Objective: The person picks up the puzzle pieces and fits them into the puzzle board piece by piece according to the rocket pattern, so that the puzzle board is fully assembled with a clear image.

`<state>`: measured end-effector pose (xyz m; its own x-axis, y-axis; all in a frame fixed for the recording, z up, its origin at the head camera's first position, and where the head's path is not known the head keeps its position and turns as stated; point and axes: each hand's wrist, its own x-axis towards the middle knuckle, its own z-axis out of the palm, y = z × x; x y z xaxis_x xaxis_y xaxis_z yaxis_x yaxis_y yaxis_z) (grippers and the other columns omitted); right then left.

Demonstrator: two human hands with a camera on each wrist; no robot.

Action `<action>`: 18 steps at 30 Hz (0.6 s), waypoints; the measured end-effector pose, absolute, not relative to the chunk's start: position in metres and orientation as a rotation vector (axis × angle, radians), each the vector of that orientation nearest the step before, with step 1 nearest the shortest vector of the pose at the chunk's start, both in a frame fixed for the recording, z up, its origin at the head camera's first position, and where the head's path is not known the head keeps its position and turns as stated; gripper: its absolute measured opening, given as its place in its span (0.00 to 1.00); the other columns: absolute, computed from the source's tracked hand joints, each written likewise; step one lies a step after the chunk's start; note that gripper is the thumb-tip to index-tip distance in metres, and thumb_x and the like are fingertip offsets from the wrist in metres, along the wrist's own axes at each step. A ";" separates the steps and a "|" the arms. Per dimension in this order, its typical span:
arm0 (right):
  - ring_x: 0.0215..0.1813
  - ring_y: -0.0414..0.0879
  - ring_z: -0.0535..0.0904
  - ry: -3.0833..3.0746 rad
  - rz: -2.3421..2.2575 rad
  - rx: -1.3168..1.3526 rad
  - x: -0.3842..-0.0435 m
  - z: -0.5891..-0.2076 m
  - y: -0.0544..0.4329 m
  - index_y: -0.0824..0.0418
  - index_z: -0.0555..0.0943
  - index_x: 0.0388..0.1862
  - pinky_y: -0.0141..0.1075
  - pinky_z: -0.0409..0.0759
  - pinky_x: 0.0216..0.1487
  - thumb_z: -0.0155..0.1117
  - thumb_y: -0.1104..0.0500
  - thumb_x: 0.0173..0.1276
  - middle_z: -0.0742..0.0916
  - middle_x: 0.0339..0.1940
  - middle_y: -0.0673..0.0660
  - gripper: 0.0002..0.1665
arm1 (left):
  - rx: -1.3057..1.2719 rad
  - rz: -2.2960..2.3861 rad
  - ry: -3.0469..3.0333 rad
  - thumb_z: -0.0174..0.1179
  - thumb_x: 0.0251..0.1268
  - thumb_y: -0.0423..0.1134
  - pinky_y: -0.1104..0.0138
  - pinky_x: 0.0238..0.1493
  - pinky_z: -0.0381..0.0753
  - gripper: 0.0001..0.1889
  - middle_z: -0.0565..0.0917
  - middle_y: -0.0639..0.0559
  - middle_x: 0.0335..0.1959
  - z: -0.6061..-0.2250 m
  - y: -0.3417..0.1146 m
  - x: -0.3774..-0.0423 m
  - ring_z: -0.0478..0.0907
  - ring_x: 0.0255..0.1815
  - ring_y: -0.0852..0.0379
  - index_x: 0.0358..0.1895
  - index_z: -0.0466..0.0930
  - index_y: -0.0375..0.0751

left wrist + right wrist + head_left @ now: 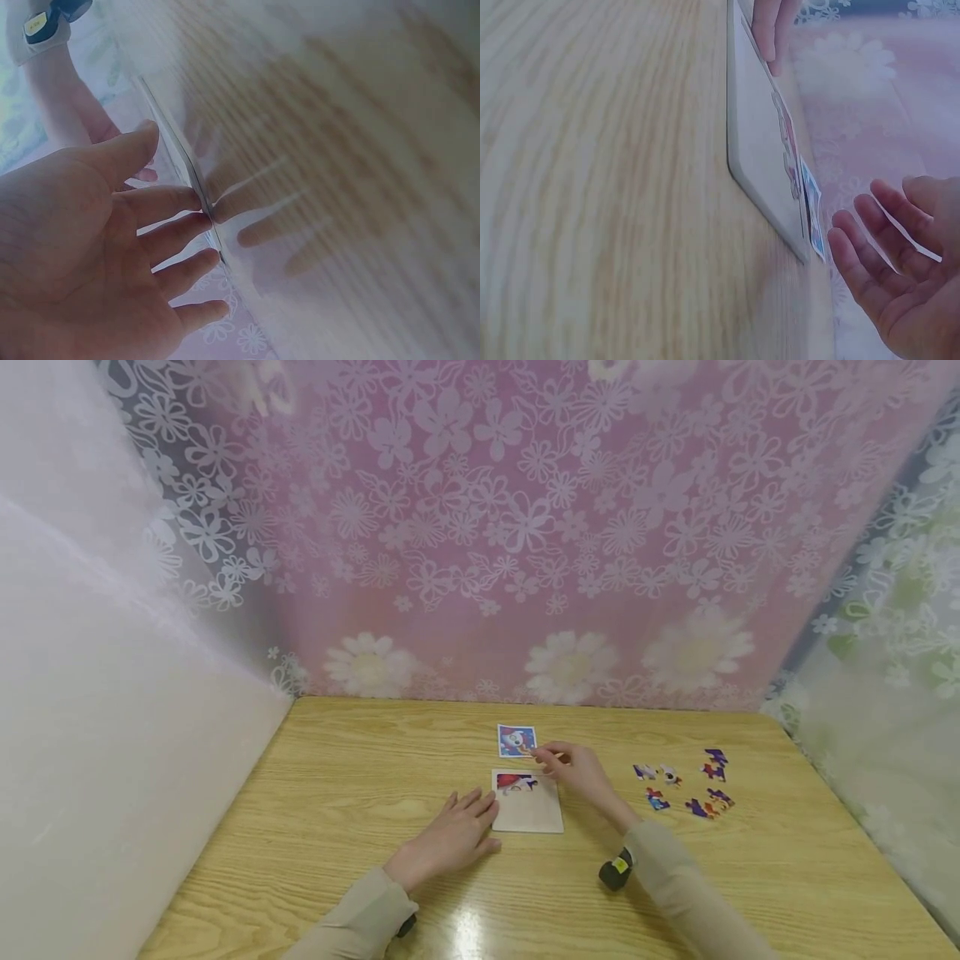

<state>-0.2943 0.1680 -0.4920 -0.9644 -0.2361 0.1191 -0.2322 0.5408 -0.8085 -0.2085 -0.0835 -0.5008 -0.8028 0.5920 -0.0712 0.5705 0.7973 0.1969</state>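
Observation:
My left hand (pixel 461 831) lies with fingers spread at the left edge of a pale puzzle board (pixel 528 814); in the left wrist view its fingertips (pixel 206 219) meet the board's edge. Joined puzzle pieces (pixel 513 782), red, white and purple, fill the board's upper left part. Behind the board lies a small picture card (pixel 516 740) showing a white cartoon figure on blue. Over the board's far right corner is my right hand (pixel 577 772), its fingertips at the card's lower right corner. In the right wrist view its fingers (pixel 862 259) are loosely bent, with nothing visible between them.
Several loose puzzle pieces (pixel 708 808) lie scattered on the wooden table (pixel 360 777) to the right of the board. A pink flowered curtain (pixel 480 568) hangs behind the table's far edge, and a white panel (pixel 135 693) stands along the left side.

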 end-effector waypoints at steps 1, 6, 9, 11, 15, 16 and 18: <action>0.41 0.54 0.88 2.753 -1.453 -0.424 -0.294 -0.492 0.171 0.61 0.87 0.53 0.44 0.89 0.38 0.60 0.48 0.78 0.90 0.46 0.61 0.20 | 0.927 0.253 2.855 0.51 0.78 0.56 0.42 0.77 0.56 0.34 0.61 0.46 0.80 -0.501 -0.083 -0.209 0.55 0.81 0.44 0.77 0.64 0.39; 0.44 0.56 0.88 2.765 -1.491 -0.449 -0.294 -0.494 0.186 0.63 0.85 0.56 0.45 0.89 0.42 0.57 0.49 0.80 0.89 0.49 0.63 0.21 | 0.919 0.265 2.852 0.52 0.78 0.56 0.42 0.77 0.56 0.33 0.61 0.46 0.80 -0.500 -0.083 -0.207 0.55 0.81 0.44 0.77 0.64 0.39; 0.46 0.55 0.88 2.779 -1.506 -0.418 -0.294 -0.494 0.197 0.63 0.85 0.56 0.44 0.89 0.45 0.55 0.48 0.80 0.89 0.51 0.63 0.23 | 0.919 0.260 2.851 0.52 0.78 0.56 0.42 0.77 0.56 0.33 0.62 0.46 0.80 -0.499 -0.083 -0.207 0.55 0.81 0.44 0.77 0.64 0.39; 0.47 0.57 0.88 2.774 -1.536 -0.394 -0.294 -0.493 0.206 0.64 0.84 0.57 0.44 0.88 0.46 0.55 0.48 0.80 0.89 0.52 0.64 0.23 | 0.918 0.256 2.850 0.51 0.78 0.56 0.42 0.77 0.56 0.34 0.61 0.46 0.80 -0.499 -0.082 -0.206 0.55 0.81 0.44 0.77 0.64 0.39; 0.49 0.61 0.87 2.784 -1.589 -0.385 -0.296 -0.493 0.226 0.68 0.83 0.59 0.46 0.88 0.47 0.55 0.50 0.81 0.88 0.53 0.67 0.23 | 0.919 0.251 2.846 0.51 0.78 0.56 0.42 0.78 0.55 0.34 0.60 0.46 0.80 -0.498 -0.082 -0.206 0.54 0.81 0.43 0.77 0.63 0.39; 0.49 0.62 0.86 2.794 -1.594 -0.393 -0.297 -0.494 0.232 0.68 0.82 0.59 0.46 0.88 0.47 0.54 0.51 0.81 0.87 0.54 0.68 0.23 | 0.918 0.247 2.846 0.51 0.78 0.56 0.43 0.78 0.55 0.34 0.60 0.45 0.80 -0.498 -0.082 -0.206 0.54 0.81 0.43 0.77 0.63 0.39; 0.50 0.64 0.86 2.822 -1.599 -0.402 -0.297 -0.493 0.244 0.69 0.81 0.60 0.46 0.88 0.47 0.54 0.52 0.82 0.87 0.54 0.69 0.23 | 0.922 0.246 2.844 0.51 0.78 0.56 0.42 0.78 0.55 0.34 0.60 0.44 0.80 -0.497 -0.082 -0.205 0.55 0.81 0.43 0.77 0.63 0.38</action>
